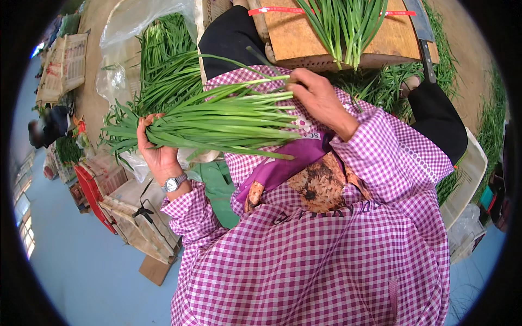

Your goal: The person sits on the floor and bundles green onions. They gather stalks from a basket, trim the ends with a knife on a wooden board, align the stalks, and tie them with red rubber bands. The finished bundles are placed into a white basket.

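Note:
My left hand (157,146) is wrapped around the leafy part of a bunch of garlic chives (228,122), a watch on its wrist. The bunch lies level across my lap, its pale stalk ends pointing right. At those ends, the thumb and fingers of my right hand (314,95) pinch together on a chive stalk (269,79); the fingertips partly hide it. Ahead of me, a second chive bunch (346,32) rests on a wooden board (285,40), across a red printed strip (277,10). A cleaver (426,53) lies along the board's right edge, its dark handle towards me.
To the left, a crate lined with clear plastic (118,77) holds more chives (167,53). Loose chive leaves (379,83) litter the floor under the board. Further left are a foam box (134,216), a red tub (91,195) and another person (51,126). A pale crate (467,179) stands at right.

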Demonstrator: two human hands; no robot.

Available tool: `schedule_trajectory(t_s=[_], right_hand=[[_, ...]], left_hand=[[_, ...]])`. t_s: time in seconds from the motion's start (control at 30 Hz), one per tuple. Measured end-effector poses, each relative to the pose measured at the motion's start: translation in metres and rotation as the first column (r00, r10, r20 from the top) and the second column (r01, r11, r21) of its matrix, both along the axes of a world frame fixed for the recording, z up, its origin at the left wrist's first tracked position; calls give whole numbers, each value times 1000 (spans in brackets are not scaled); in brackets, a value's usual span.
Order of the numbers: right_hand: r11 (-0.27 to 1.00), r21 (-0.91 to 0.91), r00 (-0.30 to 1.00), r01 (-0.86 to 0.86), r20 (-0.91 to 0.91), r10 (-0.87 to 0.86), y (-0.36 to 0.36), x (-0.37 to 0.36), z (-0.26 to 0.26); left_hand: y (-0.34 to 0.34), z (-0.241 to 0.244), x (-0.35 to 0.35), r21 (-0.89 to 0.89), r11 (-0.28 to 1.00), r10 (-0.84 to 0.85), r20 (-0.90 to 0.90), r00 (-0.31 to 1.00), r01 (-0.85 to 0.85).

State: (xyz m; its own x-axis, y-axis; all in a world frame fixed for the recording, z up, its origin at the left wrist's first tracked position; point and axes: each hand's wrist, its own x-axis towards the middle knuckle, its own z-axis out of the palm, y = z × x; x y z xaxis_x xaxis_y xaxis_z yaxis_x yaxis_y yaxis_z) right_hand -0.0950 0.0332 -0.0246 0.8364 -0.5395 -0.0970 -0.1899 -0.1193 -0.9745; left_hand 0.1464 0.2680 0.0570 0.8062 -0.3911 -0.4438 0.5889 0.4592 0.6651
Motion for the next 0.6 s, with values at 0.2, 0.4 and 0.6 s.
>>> schedule_trajectory(t_s=[0.2,0.4,0.6], right_hand=[[950,16,936,310,-177,-303,-21,-104,51],[864,-496,824,93,-449,-346,-33,-166,59],[820,-536,942,201,-125,-312,-8,-112,88]], left_hand=[[6,0,5,165,981,109,-31,994,-103],[-6,16,0,154,985,89,-58,994,-79],[-5,16,3,101,993,68,-63,996,-61]])
